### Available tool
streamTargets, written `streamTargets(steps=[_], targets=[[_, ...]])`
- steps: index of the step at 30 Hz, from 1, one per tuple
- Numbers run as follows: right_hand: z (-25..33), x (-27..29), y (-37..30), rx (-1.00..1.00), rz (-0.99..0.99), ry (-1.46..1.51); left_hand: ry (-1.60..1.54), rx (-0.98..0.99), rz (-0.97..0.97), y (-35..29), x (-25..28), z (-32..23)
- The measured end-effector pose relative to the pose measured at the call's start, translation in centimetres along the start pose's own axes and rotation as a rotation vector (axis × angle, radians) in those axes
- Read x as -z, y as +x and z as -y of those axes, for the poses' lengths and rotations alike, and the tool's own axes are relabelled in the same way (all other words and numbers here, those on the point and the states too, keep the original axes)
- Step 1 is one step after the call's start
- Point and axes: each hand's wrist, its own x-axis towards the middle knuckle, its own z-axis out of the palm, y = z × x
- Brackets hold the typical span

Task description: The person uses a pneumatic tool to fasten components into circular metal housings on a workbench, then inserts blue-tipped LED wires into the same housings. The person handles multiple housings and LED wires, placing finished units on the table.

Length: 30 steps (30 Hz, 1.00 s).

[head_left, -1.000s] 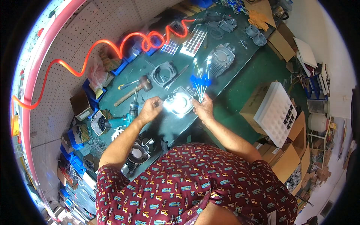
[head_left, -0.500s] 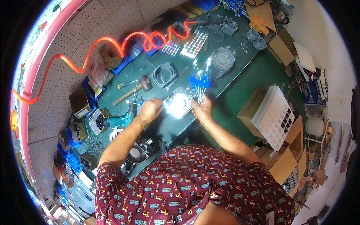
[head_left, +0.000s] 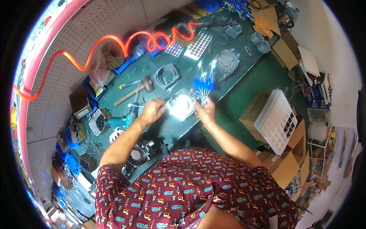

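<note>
My right hand (head_left: pixel 206 112) is closed around a bundle of thin wire leads (head_left: pixel 204 91), with blue parts in the middle and pale tips fanning away from me. Beside its fingers lies a metal housing (head_left: pixel 182 104), partly washed out by bright glare. My left hand (head_left: pixel 153 110) is closed near the housing's left side. A thin pale strip (head_left: pixel 136 105) shows at its outer side; what the fingers hold is hidden. Left of that hand lies a teal power screwdriver (head_left: pixel 129 117). A mallet (head_left: pixel 145 84) rests farther back.
On the green bench (head_left: pixel 152 131) are a ring-shaped casting (head_left: pixel 166 75), a finned housing (head_left: pixel 227 63) and a sheet of round stickers (head_left: pixel 198 45). An orange coiled hose (head_left: pixel 110 37) hangs across the back. Small-parts bins (head_left: pixel 98 121) stand left; a white foam tray (head_left: pixel 272 124) sits right over cartons.
A blue bit beside my left hand no longer shows; only a pale strip remains there. Both hands stay nearly in place, and the view has shifted slightly.
</note>
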Motion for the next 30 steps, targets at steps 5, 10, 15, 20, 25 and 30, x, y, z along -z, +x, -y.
streamTargets(steps=[5,10,15,20,25,30], targets=[[0.1,0.1,0.0,-0.017,0.012,0.006,-0.818,0.719,0.21,0.1,0.2,-0.2],[0.5,-0.4,-0.3,-0.026,0.007,0.017,-1.066,0.845,0.497,0.8,0.9,1.4],[-0.1,-0.2,-0.2,0.006,0.007,0.014,-0.835,0.5,0.241,-0.4,-0.4,0.5],[-0.6,-0.8,-0.8,0.008,-0.007,0.051,-0.606,0.465,0.165,-1.6,-0.3,0.1],[0.0,0.7,-0.7,0.035,0.024,0.081,-0.476,0.429,0.205,-1.2,-0.2,1.2],[4.1,4.3,-1.6,0.049,0.121,0.339,-0.495,0.505,0.086,-1.4,1.2,1.2]])
